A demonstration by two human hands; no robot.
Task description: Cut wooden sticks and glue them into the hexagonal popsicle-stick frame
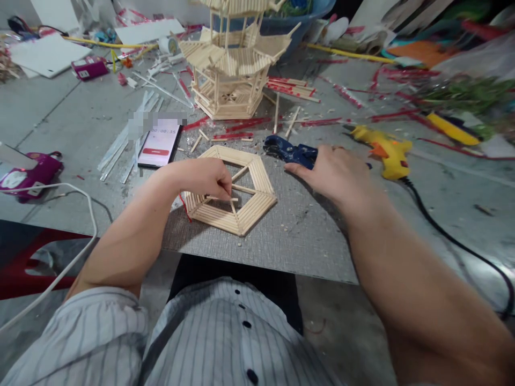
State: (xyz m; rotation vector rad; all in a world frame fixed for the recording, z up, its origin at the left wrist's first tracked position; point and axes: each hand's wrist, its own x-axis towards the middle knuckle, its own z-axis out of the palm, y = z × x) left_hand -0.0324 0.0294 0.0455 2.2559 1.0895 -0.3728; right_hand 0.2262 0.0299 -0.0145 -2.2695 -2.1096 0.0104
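Note:
A flat hexagonal frame of thin wooden sticks (257, 206) lies on the table in front of me, with spokes crossing its open centre. Over its left part, my left hand (209, 179) pinches a short wooden stick (234, 199) between thumb and fingertips. To the right of the frame, my right hand (340, 171) is closed around the handles of dark blue pliers (292, 151), whose jaws point left. The handle ends are hidden under the palm. A thin red strand (185, 208) shows at the frame's left edge.
A tiered stick pagoda (233, 69) stands behind the frame. A yellow glue gun (384, 150) with a black cord lies right. A phone (160, 142), clear glue sticks (131, 134), red-wrapped sticks (292, 88) and a purple device (30, 174) surround the work. A white cable runs left.

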